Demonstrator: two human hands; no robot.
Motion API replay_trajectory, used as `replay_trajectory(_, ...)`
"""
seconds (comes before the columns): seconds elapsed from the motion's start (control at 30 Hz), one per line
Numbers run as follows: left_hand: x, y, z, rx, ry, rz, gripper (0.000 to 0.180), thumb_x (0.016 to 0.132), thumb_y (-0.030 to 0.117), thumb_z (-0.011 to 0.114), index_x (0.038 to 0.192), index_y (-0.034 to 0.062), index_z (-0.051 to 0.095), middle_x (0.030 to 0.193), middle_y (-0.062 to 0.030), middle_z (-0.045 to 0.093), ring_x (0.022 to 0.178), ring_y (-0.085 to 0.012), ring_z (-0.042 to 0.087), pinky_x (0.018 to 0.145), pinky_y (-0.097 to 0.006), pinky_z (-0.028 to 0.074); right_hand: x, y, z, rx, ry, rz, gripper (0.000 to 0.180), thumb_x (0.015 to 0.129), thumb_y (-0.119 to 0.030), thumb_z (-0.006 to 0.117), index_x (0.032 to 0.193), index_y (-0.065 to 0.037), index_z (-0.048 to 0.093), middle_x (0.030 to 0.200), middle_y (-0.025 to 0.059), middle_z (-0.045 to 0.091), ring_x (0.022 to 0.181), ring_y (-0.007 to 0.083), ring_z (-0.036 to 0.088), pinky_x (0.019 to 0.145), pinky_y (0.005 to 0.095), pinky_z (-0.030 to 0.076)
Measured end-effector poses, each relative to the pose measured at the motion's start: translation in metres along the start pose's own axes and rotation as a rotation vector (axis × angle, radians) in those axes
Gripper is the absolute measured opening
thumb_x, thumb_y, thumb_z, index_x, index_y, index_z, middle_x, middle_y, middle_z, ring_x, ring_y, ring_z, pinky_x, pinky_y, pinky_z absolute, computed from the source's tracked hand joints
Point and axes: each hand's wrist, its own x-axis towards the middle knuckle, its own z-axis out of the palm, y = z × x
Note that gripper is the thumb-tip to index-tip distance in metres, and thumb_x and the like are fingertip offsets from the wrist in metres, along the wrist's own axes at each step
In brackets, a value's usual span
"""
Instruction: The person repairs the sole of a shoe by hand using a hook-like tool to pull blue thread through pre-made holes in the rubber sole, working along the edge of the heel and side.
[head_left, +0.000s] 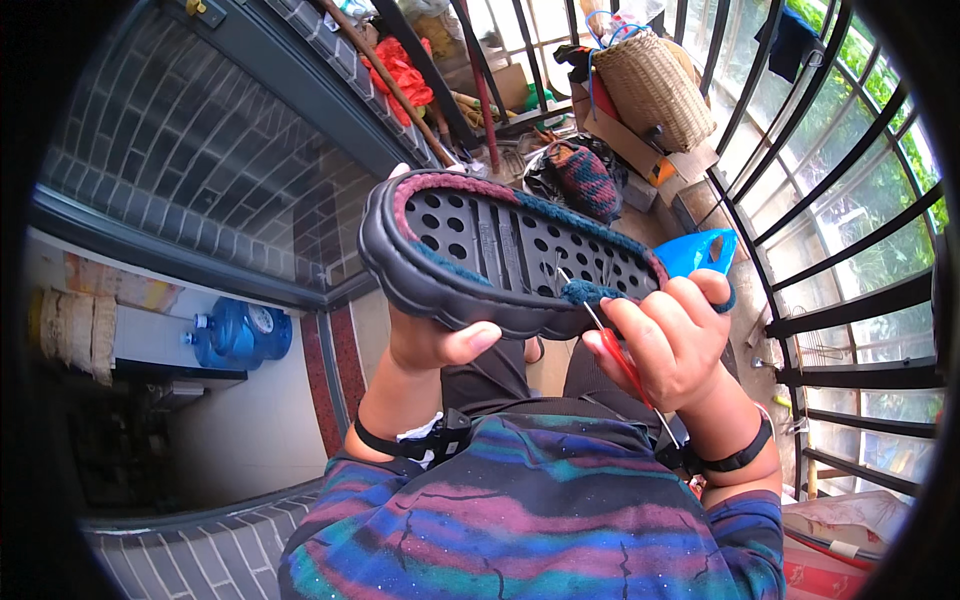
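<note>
A black rubber shoe sole (510, 235) with rows of round holes is tilted up in front of me. Thick yarn, pink (455, 183) along the far left rim and teal (590, 228) elsewhere, runs around its inner edge. My left hand (430, 340) grips the sole's left end from below, thumb on the side wall. In my right hand (668, 340) is a thin crochet hook (622, 362) with a red grip, its metal tip over the right part of the sole. A teal yarn strand (588, 292) lies by the hook's shaft and reaches my right fingers.
Black railings (850, 310) curve along the right. Ahead stand a woven basket (655, 88), a cardboard box (612, 130) and a bag holding a striped yarn piece (583, 180). A blue plastic bag (698, 252) lies beyond my right hand. Blue water jugs (240, 333) sit at left, below a glass door (200, 130).
</note>
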Motion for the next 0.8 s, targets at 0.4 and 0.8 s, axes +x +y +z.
replay_trajectory(0.4, 0.028, -0.012, -0.016, -0.465, 0.201, -0.354, 0.078, 0.078, 0.048, 0.066, 0.14, 0.0038, 0.048, 0.128, -0.0151, 0.064, 0.114, -0.0265, 0.066, 0.106, -0.044, 0.05, 0.035, 0.016, -0.006, 0.067, -0.187, -0.2, 0.019, 0.079, -0.022, 0.076, 0.089, -0.009, 0.067, 0.068, -0.0017, 0.048, 0.06, 0.0178, 0.048, 0.066, 0.0352, 0.034)
replay_trajectory(0.8, 0.01, -0.013, 0.018, -0.8, 0.006, -0.486, 0.1, 0.067, 0.059, 0.071, 0.146, 0.004, 0.043, 0.136, -0.019, 0.059, 0.121, -0.0325, 0.063, 0.107, -0.049, 0.05, 0.029, -0.023, -0.015, 0.32, -0.098, -0.252, 0.024, 0.074, -0.019, 0.079, 0.09, -0.005, 0.069, 0.064, -0.0044, 0.045, 0.054, 0.0142, 0.046, 0.062, 0.0341, 0.031)
